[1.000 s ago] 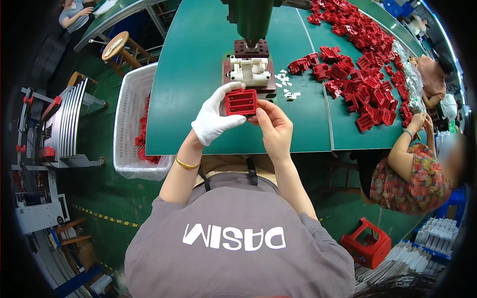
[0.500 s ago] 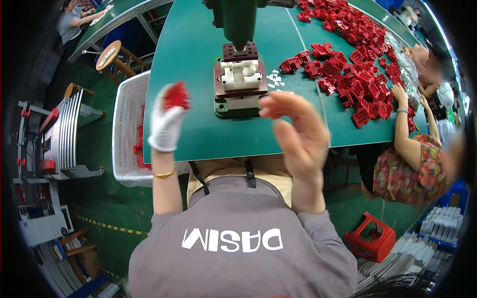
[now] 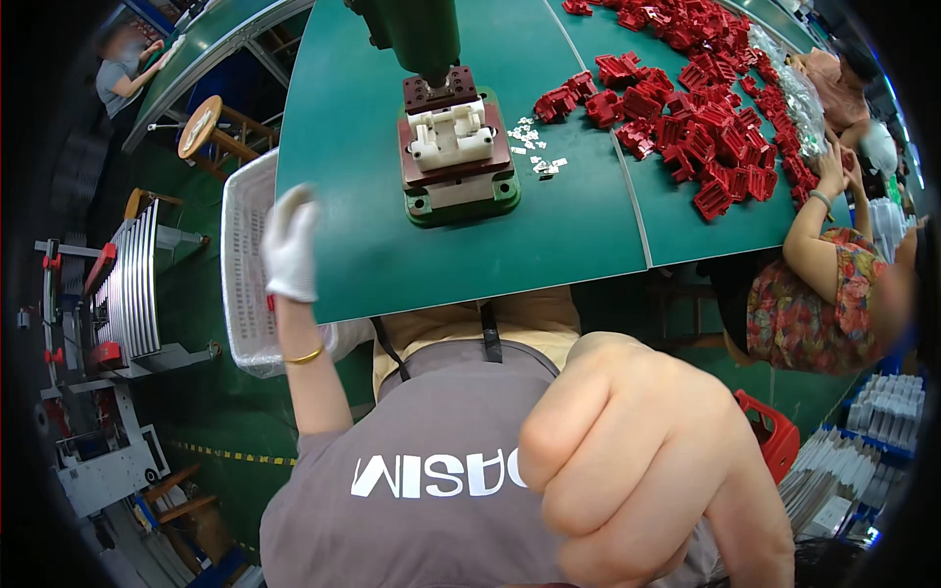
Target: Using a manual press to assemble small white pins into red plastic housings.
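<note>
My left hand (image 3: 292, 250), in a white glove, is beside the table's left edge, over the inner rim of the white basket (image 3: 238, 245). Its fingers look stretched out, blurred at the tips, and no part shows in them. My right hand (image 3: 637, 451) is bare and raised close to the camera over my chest. Its fingers are curled into a fist, with nothing showing in it. A white plastic fixture (image 3: 451, 135) sits on the base of a green press (image 3: 417, 39). No hand touches either one.
Red plastic parts (image 3: 720, 147) lie heaped on the table's right side. Small white pieces (image 3: 529, 137) are scattered right of the press. A co-worker in a flowered top (image 3: 809, 304) sits at the right. A red stool (image 3: 774, 436) stands behind my right hand; wooden stools (image 3: 201, 127) stand far left.
The red part that was in my left hand is no longer seen there; that hand has moved left toward the basket. My right hand has come up close to the camera and closed.
</note>
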The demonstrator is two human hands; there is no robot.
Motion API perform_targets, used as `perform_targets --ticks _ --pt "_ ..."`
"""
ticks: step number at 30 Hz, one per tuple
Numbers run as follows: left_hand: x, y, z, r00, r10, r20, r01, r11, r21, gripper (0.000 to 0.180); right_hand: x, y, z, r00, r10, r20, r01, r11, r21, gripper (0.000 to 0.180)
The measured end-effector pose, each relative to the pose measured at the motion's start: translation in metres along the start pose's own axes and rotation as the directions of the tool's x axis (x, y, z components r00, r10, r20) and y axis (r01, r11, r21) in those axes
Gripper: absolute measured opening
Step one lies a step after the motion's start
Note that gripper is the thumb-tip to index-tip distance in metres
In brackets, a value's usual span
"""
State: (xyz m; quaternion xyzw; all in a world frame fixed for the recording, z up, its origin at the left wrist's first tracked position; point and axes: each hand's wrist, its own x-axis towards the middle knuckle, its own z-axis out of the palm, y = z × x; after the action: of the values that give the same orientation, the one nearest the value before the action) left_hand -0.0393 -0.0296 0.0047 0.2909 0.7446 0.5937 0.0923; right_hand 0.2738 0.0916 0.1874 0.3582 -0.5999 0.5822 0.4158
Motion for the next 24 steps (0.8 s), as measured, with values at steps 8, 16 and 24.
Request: perform_targets --ticks 8,16,24 --pt "0.029 0.106 0.222 0.703 0.293 0.648 -0.591 0.748 0.303 0.043 -0.020 -0.060 -0.030 0.997 0.026 0.066 -0.019 0.994 -0.105 0.045" --pt "0.079 0.114 0.335 0.792 -0.162 0.588 -0.457 0.480 0.749 0.046 -0.029 -0.107 -0.056 0.992 0.078 0.095 -0.041 0.937 -0.347 0.045" --pt "0.065 0.098 0.335 0.803 0.055 0.593 -0.559 0.411 0.720 0.030 -0.020 -0.140 -0.076 0.975 0.105 0.199 0.006 0.873 -0.488 0.045"
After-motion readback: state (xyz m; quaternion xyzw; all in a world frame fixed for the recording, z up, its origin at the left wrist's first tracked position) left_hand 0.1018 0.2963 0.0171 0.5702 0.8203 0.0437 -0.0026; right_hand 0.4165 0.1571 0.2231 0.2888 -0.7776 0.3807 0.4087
